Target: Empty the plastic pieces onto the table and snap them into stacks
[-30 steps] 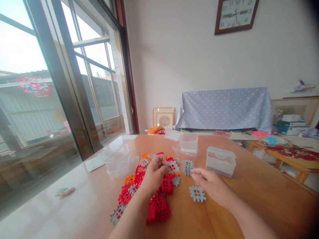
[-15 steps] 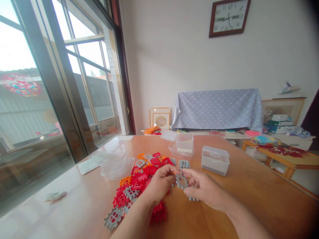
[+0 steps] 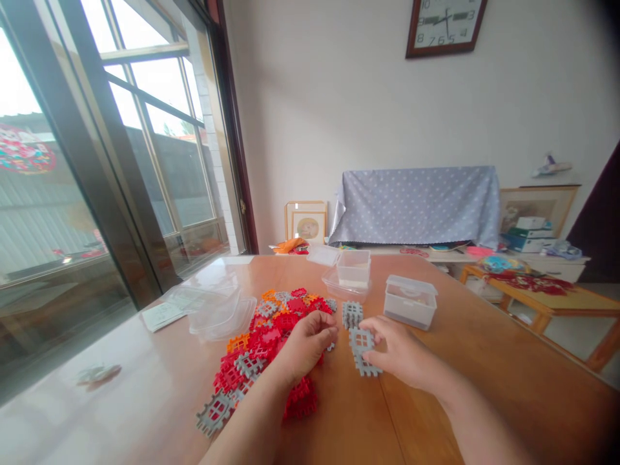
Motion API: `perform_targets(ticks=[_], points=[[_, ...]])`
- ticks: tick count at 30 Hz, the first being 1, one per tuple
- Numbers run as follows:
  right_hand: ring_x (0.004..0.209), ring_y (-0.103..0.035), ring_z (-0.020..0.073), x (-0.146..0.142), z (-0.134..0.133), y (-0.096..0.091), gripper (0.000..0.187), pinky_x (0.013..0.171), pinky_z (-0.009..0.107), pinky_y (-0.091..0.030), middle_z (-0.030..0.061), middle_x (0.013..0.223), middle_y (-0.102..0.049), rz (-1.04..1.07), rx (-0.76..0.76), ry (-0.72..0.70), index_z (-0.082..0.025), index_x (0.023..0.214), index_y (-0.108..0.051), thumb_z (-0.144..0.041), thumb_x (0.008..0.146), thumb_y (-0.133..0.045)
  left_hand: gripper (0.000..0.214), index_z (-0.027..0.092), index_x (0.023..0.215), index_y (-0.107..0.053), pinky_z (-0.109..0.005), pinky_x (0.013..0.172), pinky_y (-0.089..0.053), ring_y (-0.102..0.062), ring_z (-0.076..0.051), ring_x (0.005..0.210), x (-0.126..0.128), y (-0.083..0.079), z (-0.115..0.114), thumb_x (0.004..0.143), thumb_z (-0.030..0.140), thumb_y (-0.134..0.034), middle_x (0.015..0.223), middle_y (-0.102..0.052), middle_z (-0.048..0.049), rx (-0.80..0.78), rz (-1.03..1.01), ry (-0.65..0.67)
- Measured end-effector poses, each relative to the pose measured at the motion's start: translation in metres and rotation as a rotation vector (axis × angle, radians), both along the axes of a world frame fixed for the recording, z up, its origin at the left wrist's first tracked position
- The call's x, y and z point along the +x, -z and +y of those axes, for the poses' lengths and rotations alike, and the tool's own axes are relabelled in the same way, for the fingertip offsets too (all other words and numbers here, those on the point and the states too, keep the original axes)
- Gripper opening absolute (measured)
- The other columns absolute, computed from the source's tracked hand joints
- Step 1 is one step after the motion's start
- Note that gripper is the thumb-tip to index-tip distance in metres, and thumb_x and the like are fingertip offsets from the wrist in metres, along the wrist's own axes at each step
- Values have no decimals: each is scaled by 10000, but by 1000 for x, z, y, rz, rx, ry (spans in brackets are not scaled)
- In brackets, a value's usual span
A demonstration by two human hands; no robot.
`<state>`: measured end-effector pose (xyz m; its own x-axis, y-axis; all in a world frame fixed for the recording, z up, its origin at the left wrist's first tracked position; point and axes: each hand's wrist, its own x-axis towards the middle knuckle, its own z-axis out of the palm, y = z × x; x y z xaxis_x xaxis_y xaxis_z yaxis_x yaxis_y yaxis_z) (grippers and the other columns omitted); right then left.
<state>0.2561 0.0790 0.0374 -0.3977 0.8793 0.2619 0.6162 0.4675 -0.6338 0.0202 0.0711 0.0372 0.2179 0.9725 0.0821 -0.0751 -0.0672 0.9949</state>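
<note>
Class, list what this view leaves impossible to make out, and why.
All in the head view:
Part of the pile of pieces: hidden behind the left hand.
Top of the wall clock: cut off by the upper edge.
Any print on the paper: too small and blurred.
Whatever's under the dotted cloth: covered.

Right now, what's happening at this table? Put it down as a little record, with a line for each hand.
Left hand: fingers together over a jumbled pile of red, orange and gray plastic lattice pieces
Right hand: fingers on a gray square plastic lattice piece
Just beyond that piece: gray plastic lattice pieces, apparently stacked
Back right: translucent rectangular plastic box
Surface: glossy brown wooden table
</note>
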Motion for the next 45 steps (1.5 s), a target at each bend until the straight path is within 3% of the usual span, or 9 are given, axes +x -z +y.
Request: perform_targets(ticks=[4, 8, 14, 20, 25, 32, 45], points=[[877, -626, 198, -15, -3, 1, 441, 817, 320, -484, 26, 1005, -659, 34, 34, 28, -243, 1186, -629, -311, 763, -731, 408, 186, 961, -553, -243, 661, -431, -618, -132, 709, 12, 5, -6, 717, 348, -836, 796, -650, -3, -104, -76, 88], [828, -631, 185, -18, -6, 0, 560, 768, 310, -499, 19, 1006, -658, 37, -38, -12, -266, 1280, -595, -329, 750, -766, 401, 186, 932, -564, -225, 627, -428, -590, -107, 658, 16, 4, -7, 677, 304, -849, 777, -644, 12, -129, -135, 41], [1087, -619, 220, -15, -15, -8, 690, 922, 328, -495, 46, 1328, -574, 64, 4, -93, -325, 1394, -536, -259, 743, -755, 344, 168, 924, -622, -206, 583, -398, -562, -86, 611, 12, -2, -7, 683, 290, -834, 766, -654, 4, -166, -105, 1], [931, -638, 196, -18, -18, -11, 476, 832, 297, -493, 19, 1091, -643, -33, -10, -101, -292, 1205, -669, -211, 740, -725, 554, 188, 1107, -556, -214, 571, -412, -570, -96, 574, 14, 1, -7, 659, 297, -862, 723, -629, 34, -166, -104, 45], [923, -625, 199, -4, -10, -10, 377, 816, 295, -473, 10, 1033, -642, -53, -24, -57, -287, 1104, -704, -256, 732, -756, 629, 197, 1233, -499, -238, 615, -451, -628, -129, 647, 12, -2, -6, 727, 367, -830, 770, -654, 13, -144, -74, 8], [874, -608, 199, 19, 5, 4, 304, 773, 293, -447, 21, 991, -615, -182, -96, 38, -258, 1021, -713, -309, 726, -771, 487, 182, 1045, -592, -262, 684, -478, -664, -150, 742, -2, -11, -2, 706, 423, -845, 898, -703, -40, -84, -95, -107], [805, -566, 172, 9, 2, 7, 176, 691, 264, -380, 8, 928, -584, -326, -117, -15, -251, 880, -717, -295, 716, -762, 407, 170, 1029, -628, -269, 740, -506, -669, -150, 781, -21, -16, 3, 752, 414, -798, 947, -716, -52, -45, -62, -225]])
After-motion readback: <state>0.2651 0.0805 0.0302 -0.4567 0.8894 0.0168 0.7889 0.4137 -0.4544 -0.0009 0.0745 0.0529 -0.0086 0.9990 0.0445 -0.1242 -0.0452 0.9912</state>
